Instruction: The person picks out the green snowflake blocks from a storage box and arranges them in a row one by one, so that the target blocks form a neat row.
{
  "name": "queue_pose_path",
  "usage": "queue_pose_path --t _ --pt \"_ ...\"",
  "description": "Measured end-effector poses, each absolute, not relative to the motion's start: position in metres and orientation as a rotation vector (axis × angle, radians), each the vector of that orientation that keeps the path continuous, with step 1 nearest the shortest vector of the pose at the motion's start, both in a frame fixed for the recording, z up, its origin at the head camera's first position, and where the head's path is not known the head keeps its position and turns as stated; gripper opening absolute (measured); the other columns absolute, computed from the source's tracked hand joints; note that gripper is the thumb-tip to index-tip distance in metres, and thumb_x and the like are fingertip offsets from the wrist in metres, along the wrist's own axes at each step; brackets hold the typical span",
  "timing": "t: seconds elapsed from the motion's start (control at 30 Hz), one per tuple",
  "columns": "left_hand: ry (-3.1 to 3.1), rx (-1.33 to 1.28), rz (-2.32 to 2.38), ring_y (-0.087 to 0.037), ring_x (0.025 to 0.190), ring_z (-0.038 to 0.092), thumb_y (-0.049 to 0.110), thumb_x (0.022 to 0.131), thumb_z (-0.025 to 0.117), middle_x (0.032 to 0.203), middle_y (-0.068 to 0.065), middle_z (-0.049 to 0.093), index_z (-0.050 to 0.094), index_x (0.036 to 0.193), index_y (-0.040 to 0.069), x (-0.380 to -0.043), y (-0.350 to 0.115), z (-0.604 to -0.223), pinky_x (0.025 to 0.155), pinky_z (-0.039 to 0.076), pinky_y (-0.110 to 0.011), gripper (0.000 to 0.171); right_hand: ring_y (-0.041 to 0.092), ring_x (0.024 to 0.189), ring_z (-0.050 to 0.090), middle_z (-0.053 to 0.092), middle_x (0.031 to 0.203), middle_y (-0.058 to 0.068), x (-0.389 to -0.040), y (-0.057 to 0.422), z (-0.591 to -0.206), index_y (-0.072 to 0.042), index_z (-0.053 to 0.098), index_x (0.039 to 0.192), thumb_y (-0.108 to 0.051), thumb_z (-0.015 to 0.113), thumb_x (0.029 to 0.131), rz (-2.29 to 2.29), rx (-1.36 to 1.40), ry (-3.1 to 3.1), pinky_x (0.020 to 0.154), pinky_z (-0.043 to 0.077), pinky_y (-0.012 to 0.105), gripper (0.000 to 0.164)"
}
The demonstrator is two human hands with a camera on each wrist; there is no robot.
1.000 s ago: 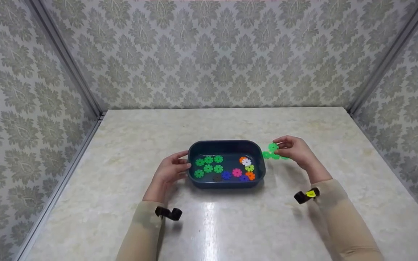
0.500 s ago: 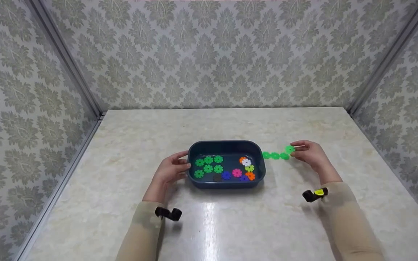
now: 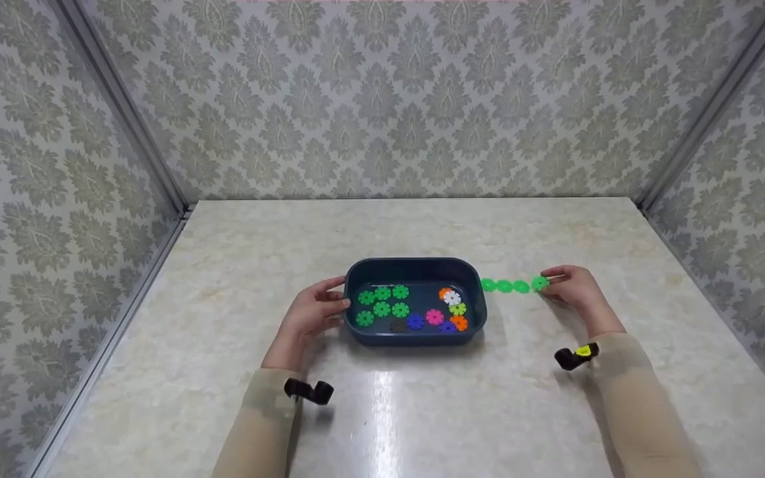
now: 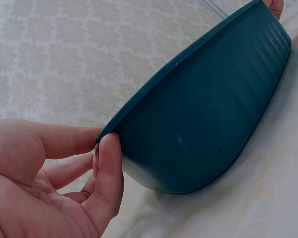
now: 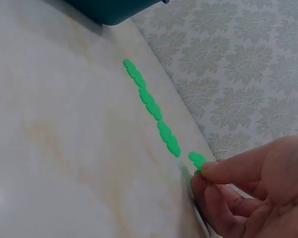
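Observation:
My left hand [image 3: 311,309] holds the left end of a dark blue plastic tub [image 3: 414,340], its thumb and fingers at the rim in the left wrist view. Between thumb and fingers of my right hand [image 3: 576,293] is a green flower-shaped disc [image 5: 196,159], partly hidden by the fingertips. It is at the right end of a row of three like green discs [image 5: 150,103] lying flat on the table, with a small gap to the nearest one. Inside the tub, several green discs [image 3: 381,309] lie at the left.
Mixed discs share the tub's right half: a pink disc [image 3: 434,317], a white disc [image 3: 451,298], and blue, orange, yellow-green and dark ones. The pale marbled table [image 3: 269,239] ends at a patterned wall [image 3: 382,99] behind, with more patterned walls on both sides.
My right hand has carried its green disc rightward past the row, then lowered it at the row's right end. My left hand and the tub have stayed in place.

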State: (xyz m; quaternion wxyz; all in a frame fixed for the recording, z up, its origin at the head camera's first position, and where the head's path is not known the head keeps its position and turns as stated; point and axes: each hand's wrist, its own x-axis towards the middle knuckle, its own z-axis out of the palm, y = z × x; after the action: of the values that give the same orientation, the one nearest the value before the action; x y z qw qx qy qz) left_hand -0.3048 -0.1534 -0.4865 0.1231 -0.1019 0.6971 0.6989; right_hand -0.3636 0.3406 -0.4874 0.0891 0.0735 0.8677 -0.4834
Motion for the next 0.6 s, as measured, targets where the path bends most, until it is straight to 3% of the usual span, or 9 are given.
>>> queue_pose_path --t 0.4,0.6 --pt "2.012 -0.302 2.086 -0.013 0.082 0.063 0.000 0.095 0.069 0.111 -0.006 0.058 0.055 0.148 0.014 -0.3015 -0.1516 -0.4861 0.066 0.056 -0.026 0.057 0.018 0.108 0.060 0.052 0.142 0.025 -0.3633 0.3364 -0.4864 0.005 0.054 0.144 -0.003 0.066 0.096 -1.418 0.235 2.553 0.080 0.054 0.021 0.050" --pt "2.012 -0.305 2.082 -0.013 0.082 0.062 -0.001 0.095 0.069 0.111 -0.006 0.057 0.055 0.148 0.013 -0.3019 -0.1517 -0.4858 0.065 0.055 -0.026 0.057 0.018 0.106 0.060 0.053 0.141 0.026 -0.3632 0.3369 -0.4846 0.004 0.055 0.142 -0.004 0.067 0.096 -1.358 0.224 2.599 0.078 0.054 0.021 0.049"
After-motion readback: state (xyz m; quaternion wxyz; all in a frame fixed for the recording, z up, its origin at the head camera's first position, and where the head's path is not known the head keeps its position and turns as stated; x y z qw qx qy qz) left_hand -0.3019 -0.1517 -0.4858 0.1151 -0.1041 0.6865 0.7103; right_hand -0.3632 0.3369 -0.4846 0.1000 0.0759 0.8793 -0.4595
